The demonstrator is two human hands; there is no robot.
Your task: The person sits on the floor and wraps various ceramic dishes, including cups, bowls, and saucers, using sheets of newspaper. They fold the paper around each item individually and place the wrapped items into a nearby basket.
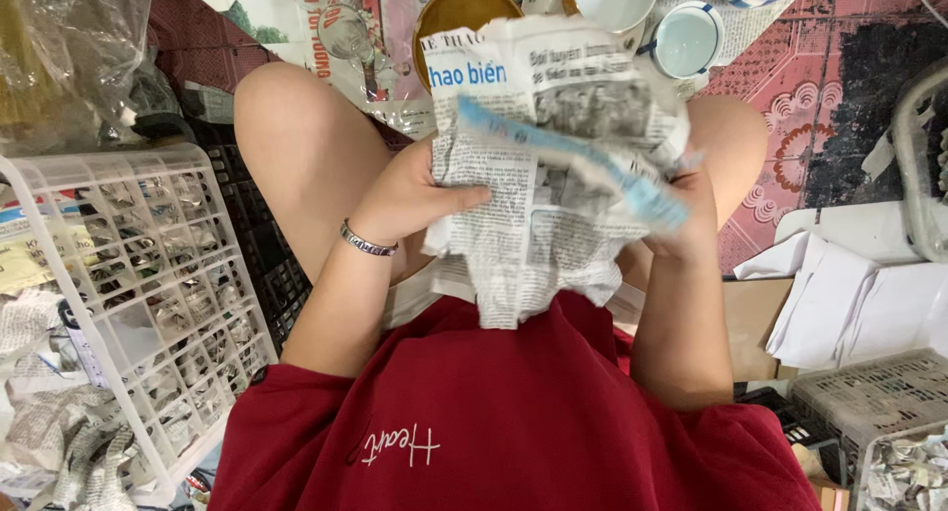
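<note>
My left hand [410, 200] grips a crumpled newspaper bundle [553, 165], thumb pressed flat on it; my right hand [691, 225] clutches its 3 o'clock edge, fingers hidden. Bundle sits above my lap, soft, wrinkled, rounded. White plastic lattice basket [148, 304] at 9 o'clock, glossy ceramic cups [686, 39] at 12.

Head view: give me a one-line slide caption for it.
Left hand and right hand hold a crumpled newspaper bundle over the lap, white plastic basket at the left, cups beyond.
</note>
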